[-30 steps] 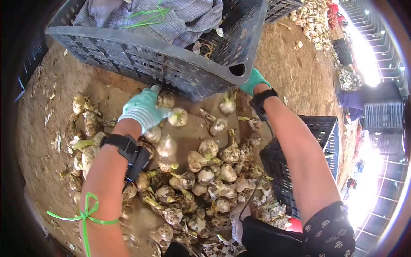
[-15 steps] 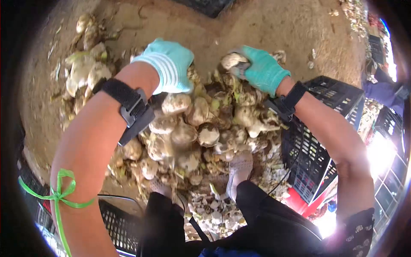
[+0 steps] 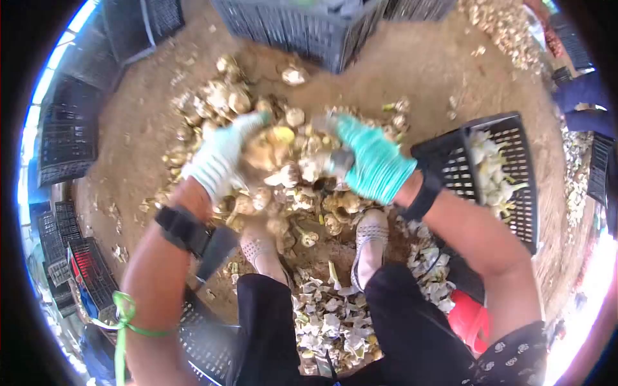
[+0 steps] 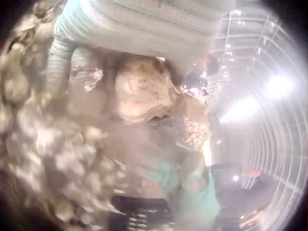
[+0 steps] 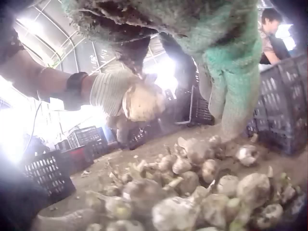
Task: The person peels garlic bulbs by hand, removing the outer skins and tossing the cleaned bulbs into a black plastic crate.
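Left hand (image 3: 222,157): in a pale striped glove, raised above the bulb heap (image 3: 225,100), fingers clenched round a garlic bulb (image 3: 267,149). Confirmed in the left wrist view: gloved fingers wrapped over the top and side of the earthy bulb. Confirmed in the right wrist view as well: bulb held clear of the heap.

Right hand (image 3: 376,167): in a teal glove, just beside the left hand, over the same heap. More bulbs pressed between the two gloves. One finger pointing straight down in the right wrist view; remainder of the grasp blurred or cut off. Released or clenched: cannot tell.

Bulb heap: spread on the bare earth floor (image 3: 418,71), directly in front of the two shoes (image 3: 370,235). Stalks and roots on many bulbs.

Black crate (image 3: 438,151): to the right of the heap, just beyond the right forearm, tilted toward the person. Inside: pale trimmed bulbs (image 3: 489,174).

Grey crate (image 3: 302,32): at the far edge of the heap, standing on the floor.

Peelings (image 3: 328,318): loose pale pile between the legs, near the shoes.

Green tie (image 3: 125,318): knotted round the left forearm, behind the black wrist strap.

Stacked crates (image 3: 64,135): well apart, at the left.
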Available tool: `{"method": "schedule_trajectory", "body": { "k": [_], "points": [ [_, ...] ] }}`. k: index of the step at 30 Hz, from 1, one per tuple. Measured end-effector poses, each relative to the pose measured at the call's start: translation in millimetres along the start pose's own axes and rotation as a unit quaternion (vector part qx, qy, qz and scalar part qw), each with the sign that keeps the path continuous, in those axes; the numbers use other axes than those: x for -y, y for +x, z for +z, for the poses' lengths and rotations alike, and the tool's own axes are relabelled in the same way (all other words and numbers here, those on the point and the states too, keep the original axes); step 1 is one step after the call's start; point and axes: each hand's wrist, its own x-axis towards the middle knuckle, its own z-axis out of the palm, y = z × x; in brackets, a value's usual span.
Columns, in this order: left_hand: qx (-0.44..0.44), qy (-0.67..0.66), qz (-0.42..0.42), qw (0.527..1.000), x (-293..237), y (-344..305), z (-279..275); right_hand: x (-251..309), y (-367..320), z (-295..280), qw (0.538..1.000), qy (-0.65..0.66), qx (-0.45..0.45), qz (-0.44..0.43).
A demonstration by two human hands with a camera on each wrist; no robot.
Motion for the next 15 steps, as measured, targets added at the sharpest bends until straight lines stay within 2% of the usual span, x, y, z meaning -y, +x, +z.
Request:
{"method": "schedule_trajectory", "body": {
  "k": [1,3,4,5,6,7,8,9,10,11,13,14,15],
  "points": [
    [-0.002,-0.038,0.001,0.999,-2.7,-37.5,15.3,14.9,-11.8,0.7,0.999,0.006,-0.026,-0.026],
    [0.001,-0.162,-0.066,0.985,-5.0,-99.6,45.2,59.3,-27.2,-10.1,0.987,0.159,-0.014,-0.012],
    [0.010,-0.137,-0.036,0.990,8.8,-108.5,44.4,86.2,-37.7,-22.1,0.993,-0.006,-0.069,-0.098],
    [0.018,-0.111,-0.010,0.994,18.2,-117.2,42.9,99.4,-48.6,-26.6,0.991,0.006,-0.092,-0.093],
    [-0.068,-0.072,-0.088,0.991,-28.2,-190.6,61.6,120.4,-59.9,-37.6,0.993,-0.013,-0.098,-0.071],
    [0.038,0.182,0.126,0.975,12.7,-164.8,31.9,139.5,-70.3,-47.5,0.993,-0.030,-0.104,-0.048],
    [0.046,0.095,0.191,0.976,9.7,-192.5,37.6,150.1,-76.4,-52.6,0.991,-0.034,-0.113,-0.056],
    [0.059,0.009,0.251,0.966,2.4,-220.4,43.8,155.8,-78.9,-55.9,0.996,0.001,-0.090,0.006],
    [0.065,0.060,0.290,0.953,-4.6,-240.9,45.5,163.3,-82.5,-60.0,0.995,0.036,-0.065,0.070],
    [0.014,0.246,0.409,0.879,-14.3,-271.2,47.3,175.0,-87.8,-65.6,0.995,0.032,-0.073,0.066],
    [-0.063,0.321,0.451,0.830,-13.0,-286.0,47.8,195.0,-92.4,-72.5,0.988,0.124,-0.066,0.067],
    [-0.066,0.315,0.454,0.831,-13.2,-288.2,43.3,193.7,-89.6,-68.7,0.997,0.029,-0.067,0.040],
    [-0.036,0.232,0.423,0.875,-11.6,-287.7,37.6,189.5,-85.4,-60.3,0.997,0.023,-0.059,0.038]
  ]
}}
